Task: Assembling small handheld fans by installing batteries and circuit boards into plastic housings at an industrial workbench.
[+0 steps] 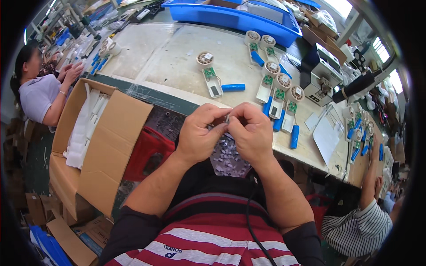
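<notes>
My left hand (pixel 200 133) and my right hand (pixel 252 133) meet at the table's front edge, fingertips pinched around a small greyish piece (pixel 227 119). The fingers cover most of it, so its kind cannot be made out. Beneath them, close to my lap, is a heap of small shiny silver-grey pieces (pixel 230 156). Just beyond my hands lies a white fan housing (pixel 214 88) with a round fan head (pixel 205 58), a green circuit board (pixel 209 72) and a blue cylindrical battery (pixel 233 87) beside it.
Several similar fan units (pixel 278 95) lie to the right, before a black-and-white machine (pixel 320 73). A blue bin (pixel 235 18) stands at the back. An open cardboard box (pixel 108 146) and a red stool (pixel 148 153) are at left. People sit on both sides.
</notes>
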The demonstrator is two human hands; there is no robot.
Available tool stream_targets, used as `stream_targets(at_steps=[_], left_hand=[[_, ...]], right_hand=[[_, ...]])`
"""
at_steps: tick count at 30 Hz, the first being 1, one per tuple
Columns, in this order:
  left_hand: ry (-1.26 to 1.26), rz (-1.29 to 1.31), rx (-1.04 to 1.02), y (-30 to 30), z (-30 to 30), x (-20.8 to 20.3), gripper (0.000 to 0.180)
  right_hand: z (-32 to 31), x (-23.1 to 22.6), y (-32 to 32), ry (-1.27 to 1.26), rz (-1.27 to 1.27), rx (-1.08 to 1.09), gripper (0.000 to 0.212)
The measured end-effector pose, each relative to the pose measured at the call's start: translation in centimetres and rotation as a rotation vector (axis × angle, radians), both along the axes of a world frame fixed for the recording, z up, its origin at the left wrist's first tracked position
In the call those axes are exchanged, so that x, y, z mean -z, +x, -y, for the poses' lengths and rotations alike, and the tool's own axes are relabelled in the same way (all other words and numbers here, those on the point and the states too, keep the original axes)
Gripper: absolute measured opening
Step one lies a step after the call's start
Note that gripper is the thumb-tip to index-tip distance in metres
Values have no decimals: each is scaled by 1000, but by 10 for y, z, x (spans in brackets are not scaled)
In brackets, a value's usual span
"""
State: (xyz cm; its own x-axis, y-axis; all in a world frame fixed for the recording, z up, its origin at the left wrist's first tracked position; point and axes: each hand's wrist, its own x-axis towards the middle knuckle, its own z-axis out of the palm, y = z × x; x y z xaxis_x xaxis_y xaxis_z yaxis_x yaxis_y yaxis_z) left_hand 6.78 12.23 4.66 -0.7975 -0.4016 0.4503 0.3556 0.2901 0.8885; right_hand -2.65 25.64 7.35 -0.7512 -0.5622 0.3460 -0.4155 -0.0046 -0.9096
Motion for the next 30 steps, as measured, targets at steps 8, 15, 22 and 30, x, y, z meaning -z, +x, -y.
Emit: stream_targets(at_steps=[8,15,22,30], left_hand=[[660,15,215,1,1,17,29],[681,-112,179,-4,5,14,30],[-433,-73,-174,-17,-6,-2,46],[-562,-148,-175,-32,-24,1,48]], right_hand=[[-9,-5,4,107,146,84,8],[-46,12,-6,599,55,-68,11],[-44,-24,-5,334,121,47,12],[-39,-17,-14,232,-108,120,10]])
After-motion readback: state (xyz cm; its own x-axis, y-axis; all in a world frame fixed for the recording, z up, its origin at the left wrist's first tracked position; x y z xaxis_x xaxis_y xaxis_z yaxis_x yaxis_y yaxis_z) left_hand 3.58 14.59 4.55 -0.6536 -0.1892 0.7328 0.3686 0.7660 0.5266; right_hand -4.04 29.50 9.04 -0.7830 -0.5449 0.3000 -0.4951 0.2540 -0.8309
